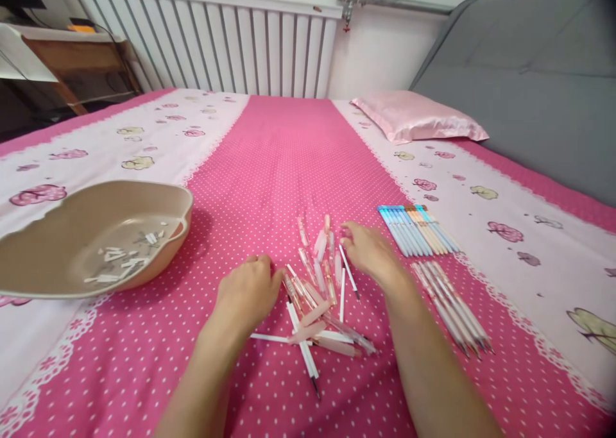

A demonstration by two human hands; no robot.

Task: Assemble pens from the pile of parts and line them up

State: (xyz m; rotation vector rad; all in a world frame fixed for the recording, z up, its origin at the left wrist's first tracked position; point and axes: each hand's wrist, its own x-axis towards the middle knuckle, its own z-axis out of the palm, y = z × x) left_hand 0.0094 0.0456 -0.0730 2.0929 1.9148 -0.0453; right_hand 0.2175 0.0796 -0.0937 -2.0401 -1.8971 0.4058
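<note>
A loose pile of pen parts lies on the bed between my hands: clear pink-printed pen barrels (330,283), frosted pink pen caps (308,331) and white refills (303,345) with dark tips. My left hand (248,294) rests at the pile's left edge, fingers loosely curled and thumb beside the barrels; I see nothing held in it. On the right side, my right hand (369,251) is arched with thumb and index finger apart, close to the upper end of a slanting white refill (349,271). Its other fingers are partly hidden.
A beige basin (178,245) holding small white pieces (118,265) stands at left. To the right lie a row of blue and peach pens (418,231) and several pale printed pens (452,306). Farther back are a pink pillow (418,114), a grey headboard (539,79) and a radiator (231,37).
</note>
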